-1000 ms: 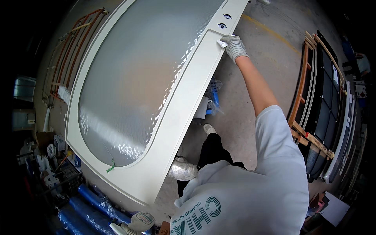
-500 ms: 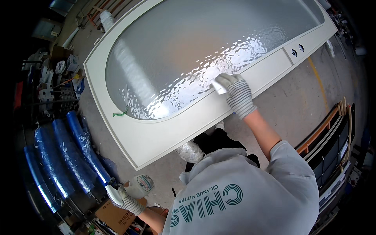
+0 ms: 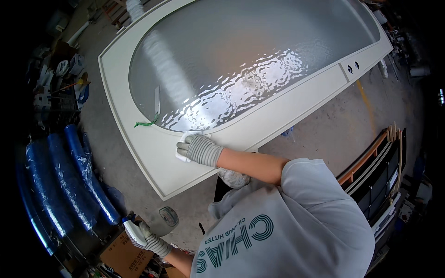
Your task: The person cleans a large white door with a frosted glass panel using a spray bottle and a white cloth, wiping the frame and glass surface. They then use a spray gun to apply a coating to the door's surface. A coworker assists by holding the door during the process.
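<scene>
A large cream-white door panel (image 3: pixel 162 160) with an oval pane of rippled glass (image 3: pixel 222 65) lies flat in front of me. On its frame near the rounded end, just below the glass edge, my right hand (image 3: pixel 204 149), in a grey striped glove, is closed on a white cloth (image 3: pixel 181 156) pressed to the surface. Off the panel at lower left, my left hand (image 3: pixel 153 240), gloved too, grips a spray bottle (image 3: pixel 166 221) by its white-and-blue trigger head. A green tie (image 3: pixel 146 123) and a thin pale strip (image 3: pixel 157 98) lie at the pane's left end.
Several blue film-wrapped rolls (image 3: pixel 69 185) lean at the left. Below them sits a cardboard box (image 3: pixel 125 255). A plastic-wrapped support (image 3: pixel 234 177) is under the panel's near edge. Frames and slats (image 3: pixel 371 176) stand at the right; cluttered shelving (image 3: pixel 60 83) is far left.
My right hand has slid left along the door frame with the cloth, from mid-edge to near the rounded end. My left hand still holds the spray bottle in nearly the same place.
</scene>
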{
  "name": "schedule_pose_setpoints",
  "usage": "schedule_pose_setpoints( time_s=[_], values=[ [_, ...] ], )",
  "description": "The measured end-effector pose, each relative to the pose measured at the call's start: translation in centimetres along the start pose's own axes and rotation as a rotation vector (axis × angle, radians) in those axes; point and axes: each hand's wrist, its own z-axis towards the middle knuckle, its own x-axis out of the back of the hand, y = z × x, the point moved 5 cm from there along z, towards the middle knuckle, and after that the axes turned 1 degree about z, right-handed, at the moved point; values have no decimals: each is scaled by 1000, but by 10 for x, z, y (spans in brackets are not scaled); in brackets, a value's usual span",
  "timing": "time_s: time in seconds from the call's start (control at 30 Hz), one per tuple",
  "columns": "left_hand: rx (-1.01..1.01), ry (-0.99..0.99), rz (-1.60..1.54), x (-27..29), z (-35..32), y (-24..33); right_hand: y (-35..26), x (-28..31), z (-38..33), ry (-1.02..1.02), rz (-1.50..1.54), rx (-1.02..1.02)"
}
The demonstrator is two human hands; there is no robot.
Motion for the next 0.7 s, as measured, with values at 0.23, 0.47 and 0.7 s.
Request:
schedule_pose_setpoints(
  time_s=[0.23, 0.47, 0.7],
  values=[
    [82, -77, -72, -11, 16, -1, 174, 131, -262, 145, -298, -633],
    [-92, -130, -78, -38, 23, 24, 95, 93, -187, 304, -277, -950],
    [-196, -48, 126, -61, -12, 140, 47, 60, -142, 120, 151, -332]
  ],
)
